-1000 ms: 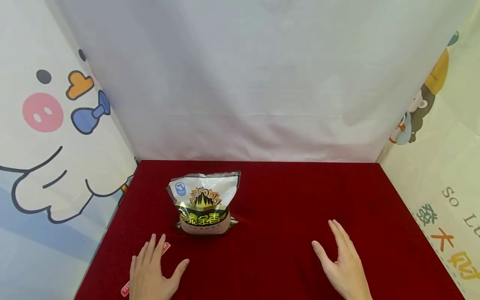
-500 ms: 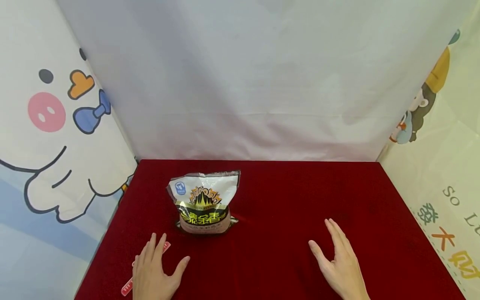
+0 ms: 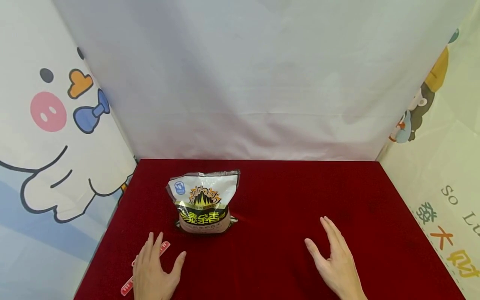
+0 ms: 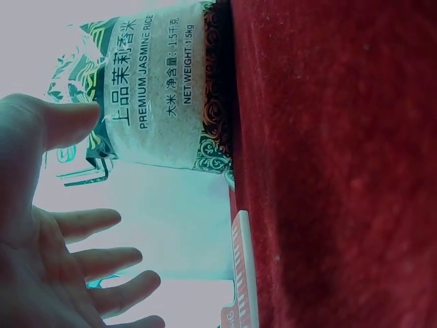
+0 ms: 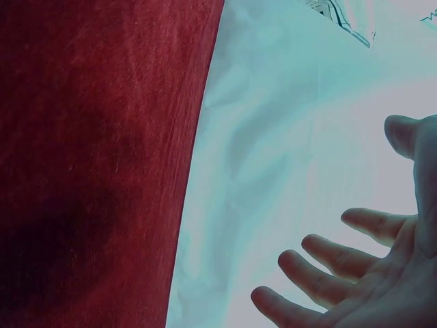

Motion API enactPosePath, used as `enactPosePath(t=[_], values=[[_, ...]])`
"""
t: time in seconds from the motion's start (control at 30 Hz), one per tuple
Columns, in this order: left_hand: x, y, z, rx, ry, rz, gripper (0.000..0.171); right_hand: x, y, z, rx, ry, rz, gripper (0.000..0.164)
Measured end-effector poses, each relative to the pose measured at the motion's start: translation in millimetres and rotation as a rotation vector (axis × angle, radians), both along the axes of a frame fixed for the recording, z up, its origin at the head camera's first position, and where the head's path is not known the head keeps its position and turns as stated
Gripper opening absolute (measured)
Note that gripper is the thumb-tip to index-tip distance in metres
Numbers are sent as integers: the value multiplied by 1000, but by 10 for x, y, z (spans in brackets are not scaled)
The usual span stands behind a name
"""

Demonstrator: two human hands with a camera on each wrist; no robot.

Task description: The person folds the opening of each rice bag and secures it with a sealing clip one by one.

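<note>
A bag of jasmine rice (image 3: 202, 204), white at the top with a black and gold label, stands upright on the left half of the red cloth. My left hand (image 3: 153, 271) is held in front of it with fingers and thumb spread, holding nothing. It partly covers a slim red strip with white markings (image 3: 127, 287), which lies slanted on the cloth. The left wrist view shows the rice bag (image 4: 157, 89) beyond the thumb and the strip (image 4: 242, 273) beyond the fingers. To the right, my right hand (image 3: 339, 266) is spread above the cloth, holding nothing.
Red cloth (image 3: 285, 196) covers the table. Behind it hangs a plain white curtain (image 3: 262, 83). A cartoon-printed sheet (image 3: 22, 175) borders the left side, and another printed sheet (image 3: 442, 166) borders the right.
My right hand has drifted slightly left and up in the head view. My left hand has shifted a little, showing more of the red strip. The rice bag stays in place.
</note>
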State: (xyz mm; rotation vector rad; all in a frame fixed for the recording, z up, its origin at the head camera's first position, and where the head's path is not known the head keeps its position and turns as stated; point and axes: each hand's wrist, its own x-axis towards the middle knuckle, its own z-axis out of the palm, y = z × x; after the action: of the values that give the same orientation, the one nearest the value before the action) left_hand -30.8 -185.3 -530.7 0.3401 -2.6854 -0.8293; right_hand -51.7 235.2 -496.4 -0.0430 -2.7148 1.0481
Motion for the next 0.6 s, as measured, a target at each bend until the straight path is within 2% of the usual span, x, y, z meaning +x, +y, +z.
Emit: enactPosePath(t=[0.27,0.6], values=[[2,11,-32,7,9,-1,79,-13,-46,7,-13,47,19,72],[-13,14,7,-3,-110,14,80,-16,-159,11,-23,51,33,72]])
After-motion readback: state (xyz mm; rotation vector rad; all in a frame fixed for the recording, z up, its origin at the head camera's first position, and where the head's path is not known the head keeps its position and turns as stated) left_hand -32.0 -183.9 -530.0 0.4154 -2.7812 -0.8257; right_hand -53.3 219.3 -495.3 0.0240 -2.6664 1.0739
